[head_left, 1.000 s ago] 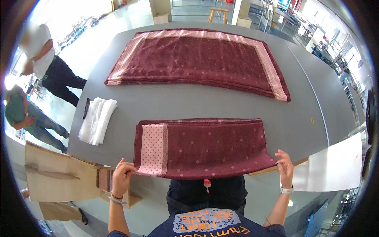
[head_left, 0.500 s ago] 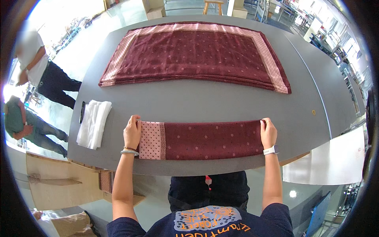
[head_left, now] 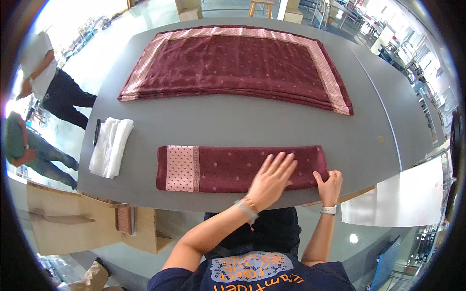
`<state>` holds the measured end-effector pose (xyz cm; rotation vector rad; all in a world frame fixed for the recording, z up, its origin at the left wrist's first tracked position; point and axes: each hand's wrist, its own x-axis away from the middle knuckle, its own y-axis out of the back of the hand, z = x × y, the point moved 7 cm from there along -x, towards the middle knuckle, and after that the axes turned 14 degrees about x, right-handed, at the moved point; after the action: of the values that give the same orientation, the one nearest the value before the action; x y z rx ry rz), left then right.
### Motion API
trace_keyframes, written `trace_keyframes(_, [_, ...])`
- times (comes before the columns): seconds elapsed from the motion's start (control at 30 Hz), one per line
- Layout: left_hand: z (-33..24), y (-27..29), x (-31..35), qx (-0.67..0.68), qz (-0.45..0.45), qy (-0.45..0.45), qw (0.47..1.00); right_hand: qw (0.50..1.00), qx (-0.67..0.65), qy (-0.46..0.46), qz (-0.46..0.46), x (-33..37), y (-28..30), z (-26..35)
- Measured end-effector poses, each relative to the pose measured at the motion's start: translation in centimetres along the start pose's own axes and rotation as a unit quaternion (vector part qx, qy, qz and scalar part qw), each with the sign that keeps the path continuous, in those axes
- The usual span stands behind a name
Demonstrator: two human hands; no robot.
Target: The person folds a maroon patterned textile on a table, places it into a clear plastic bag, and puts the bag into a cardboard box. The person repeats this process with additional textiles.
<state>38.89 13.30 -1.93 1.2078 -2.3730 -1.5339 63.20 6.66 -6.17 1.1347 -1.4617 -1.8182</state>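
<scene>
As I look over from beside the bench, the person's left hand reaches across from the lower left, palm down, fingers spread and pointing up and to the right over the folded maroon cloth. It is open and grips nothing, though I can't tell how firmly it presses. The forearm slants across the body, with bracelets at the wrist. The right hand comes up more steeply to the cloth's right end, near its lower corner, thumb raised apart from the bent fingers; whether it pinches the edge I can't tell. A pale-banded watch sits on that wrist.

The cloth lies flat in a long strip along the near side of the bench, its pink dotted band toward the left end. Beyond it rests a larger maroon cloth with a pink border. To the left are folded white sheets with a black pen beside them.

As for writing, the person's navy shirt carries big orange lettering, and more orange print crosses a pale blue patch with dark little flowers.
</scene>
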Motion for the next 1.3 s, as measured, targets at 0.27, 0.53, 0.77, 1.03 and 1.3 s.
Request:
trace_keyframes(0.27, [1.6, -6.9, -3.2, 0.034, 0.047, 0.028, 0.998, 0.812, -0.562, -0.158, 0.023, 0.8, -0.6, 1.2])
trace_keyframes(0.53, [5.8, -2.9, 1.5, 0.825, -0.088, 0.326, 0.453, 0.898, -0.324, 0.295, 0.030, 2.6, 8.7, 15.5])
trace_keyframes(0.77, [10.4, -2.9, 3.8, 0.628, -0.155, 0.370, 0.667, 0.914, -0.248, 0.321, 0.013, 4.2, 4.6, 13.8])
trace_keyframes(1.03, [11.0, -1.6, 4.5, 0.540, -0.193, 0.332, 0.749, 0.920, -0.176, 0.343, 0.072, 5.5, 0.8, 13.8])
trace_keyframes(1.3, [11.2, -0.7, 6.6, 0.484, -0.148, 0.304, 0.807, 0.870, -0.289, 0.370, 0.150, 3.0, 4.7, 13.8])
